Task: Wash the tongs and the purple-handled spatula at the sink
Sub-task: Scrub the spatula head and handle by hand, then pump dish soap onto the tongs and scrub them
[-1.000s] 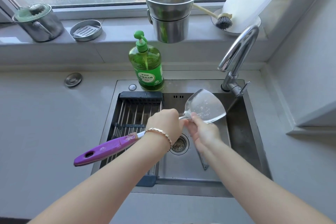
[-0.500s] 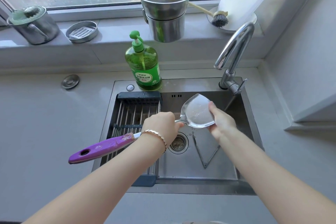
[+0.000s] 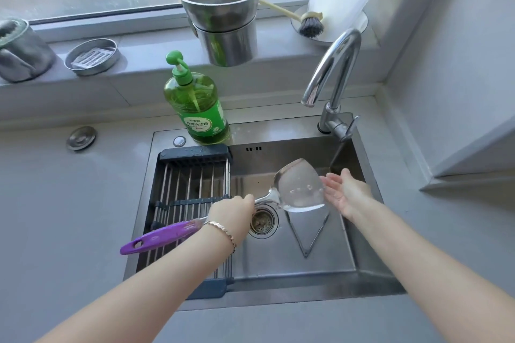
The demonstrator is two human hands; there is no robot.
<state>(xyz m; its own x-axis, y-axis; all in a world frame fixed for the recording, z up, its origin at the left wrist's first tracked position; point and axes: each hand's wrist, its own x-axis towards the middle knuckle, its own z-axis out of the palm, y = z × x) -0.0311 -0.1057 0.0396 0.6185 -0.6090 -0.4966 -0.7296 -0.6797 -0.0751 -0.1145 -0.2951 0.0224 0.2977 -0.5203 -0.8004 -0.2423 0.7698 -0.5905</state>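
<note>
The left hand point(image 3: 232, 213) grips the purple-handled spatula point(image 3: 301, 186) at its steel neck over the sink point(image 3: 292, 273); the tongs point(image 3: 305, 253) lie on the basin floor beneath. Farther right, the right hand point(image 3: 344, 193) lies open beside the blade. Stiff, wet steel likely slips; the purple grip seems surer.

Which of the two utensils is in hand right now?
The purple-handled spatula: the left hand grips its shank, while the tongs lie untouched on the sink floor.
</note>
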